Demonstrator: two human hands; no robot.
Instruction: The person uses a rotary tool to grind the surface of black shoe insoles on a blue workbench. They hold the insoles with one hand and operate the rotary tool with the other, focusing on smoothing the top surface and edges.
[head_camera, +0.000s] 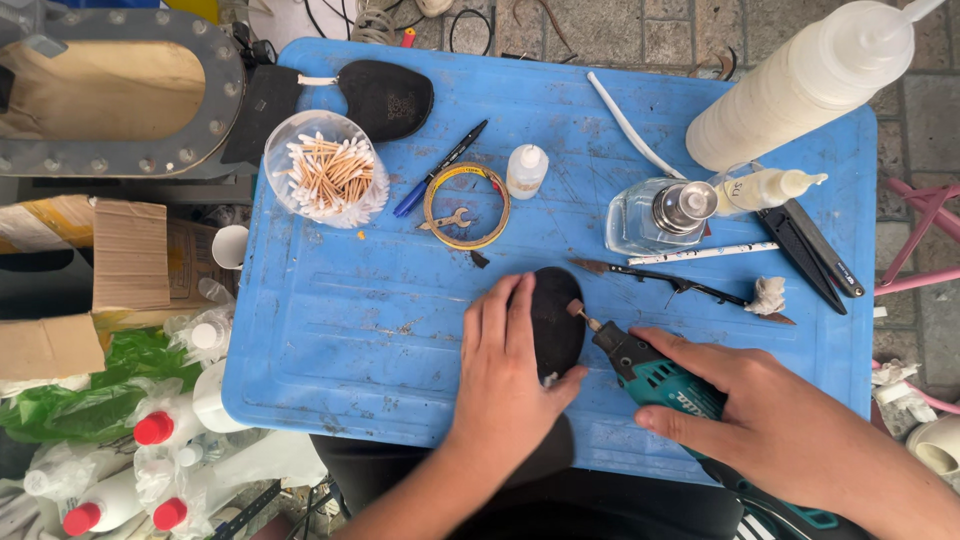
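My left hand (505, 370) presses flat on a black oval sole piece (556, 318) lying on the blue plastic table (340, 330), fingers spread over its left side. My right hand (770, 410) grips a teal rotary tool (655, 375) whose small sanding bit (578, 311) touches the right edge of the black piece. A second black sole piece (385, 97) lies at the table's far edge.
On the table: a clear cup of cotton swabs (326, 168), a blue pen (440, 168), a tape ring (466, 206), small white bottle (526, 170), glass dispenser (660, 213), large white squeeze bottle (800, 85), thin knife (670, 282), black tweezers (815, 255). Red-capped bottles (150, 430) and cardboard (120, 260) lie left.
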